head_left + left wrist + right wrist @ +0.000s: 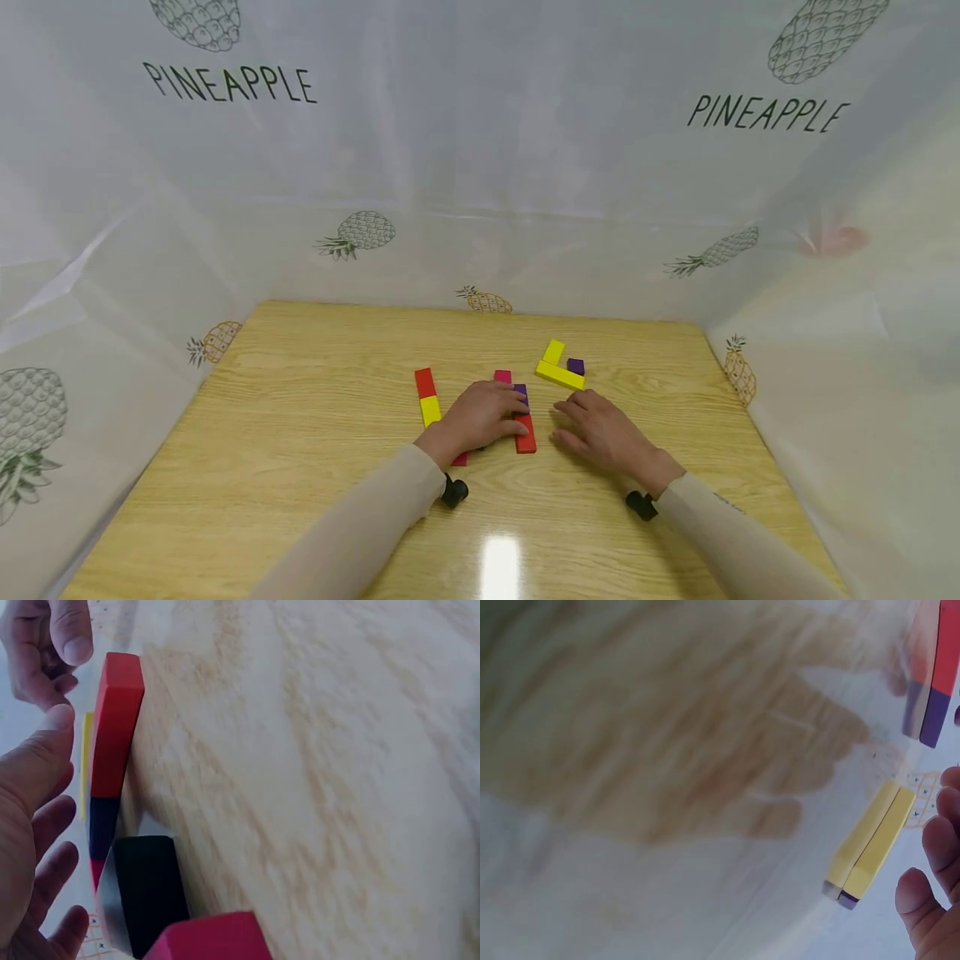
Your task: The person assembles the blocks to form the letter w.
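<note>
My left hand (483,414) hovers over or rests on a row of blocks; contact is unclear. Its fingers look loosely bent and grip nothing visible. Beneath them run a red block (526,435), a purple block (521,398) and a pink block (502,376). In the left wrist view, a dark block (150,892) stands nearer the camera than that row, beside another pink block (214,941). To the right, my right hand (609,435) has relaxed fingers and holds nothing. Its fingertips lie just short of a long yellow block (560,375).
A shorter yellow block (553,352) touches the long one, with a small purple block (575,366) beside them. Left of my left hand, a red block (425,382) and a yellow block (431,411) form another line, partly hidden. Pineapple-printed sheeting (465,150) surrounds the wooden table (300,400).
</note>
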A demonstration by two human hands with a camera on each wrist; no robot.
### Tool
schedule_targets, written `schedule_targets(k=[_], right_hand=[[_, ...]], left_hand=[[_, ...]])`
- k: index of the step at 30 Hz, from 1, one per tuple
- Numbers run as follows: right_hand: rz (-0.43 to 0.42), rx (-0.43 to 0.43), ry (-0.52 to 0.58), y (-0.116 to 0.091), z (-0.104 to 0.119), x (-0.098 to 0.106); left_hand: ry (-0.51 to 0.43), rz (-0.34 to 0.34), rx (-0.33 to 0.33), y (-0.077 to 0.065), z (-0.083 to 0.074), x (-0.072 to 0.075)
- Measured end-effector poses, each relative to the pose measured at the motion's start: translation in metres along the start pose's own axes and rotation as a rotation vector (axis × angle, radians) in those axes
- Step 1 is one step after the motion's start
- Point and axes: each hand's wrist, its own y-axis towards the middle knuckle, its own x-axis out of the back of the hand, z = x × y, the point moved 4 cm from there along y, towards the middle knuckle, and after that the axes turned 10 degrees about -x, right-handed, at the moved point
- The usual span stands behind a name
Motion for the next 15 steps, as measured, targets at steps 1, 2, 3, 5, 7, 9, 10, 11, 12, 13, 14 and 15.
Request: schedule_targets(k=[1,2,3,5,7,9,10,11,12,13,14,15], right_hand=[[0.002,-0.002,0.000,0.000,0.000,0.000],[0.001,-0.003,0.000,0.000,0.000,0.000],[0.001,-0.005,0.001,0.000,-0.001,-0.001],[-0.002,-0.006,0.002,0.000,-0.001,-0.001],[-0.005,-0.010,0.008,0.001,-0.003,-0.001],[-0.005,-0.014,0.014,0.002,-0.004,-0.001],[-0.004,-0.017,0.017,0.002,-0.005,-0.001],[0.001,-0.022,0.021,0.003,-0.006,-0.002],[0.008,-0.029,0.022,0.004,-0.008,-0.002],[0.015,-0.037,0.020,0.005,-0.009,-0.002],[0.021,-0.046,0.021,0.006,-0.011,-0.003],[0.027,-0.058,0.020,0.008,-0.014,-0.003]], left_hand=[[0.005,-0.002,0.005,0.000,0.000,-0.001],[0.008,-0.002,0.009,0.000,0.000,-0.001],[0.010,-0.003,0.013,0.000,0.001,-0.002],[0.013,-0.002,0.020,-0.001,0.001,-0.003],[0.015,0.000,0.026,-0.002,0.001,-0.005],[0.011,0.004,0.029,-0.002,0.002,-0.007],[0.009,0.008,0.031,-0.002,0.002,-0.008],[0.009,0.011,0.032,-0.002,0.003,-0.009],[0.008,0.014,0.032,-0.001,0.003,-0.010],[0.009,0.016,0.033,-0.001,0.003,-0.010],[0.010,0.017,0.033,-0.001,0.004,-0.011],[0.009,0.018,0.034,-0.001,0.004,-0.011]])
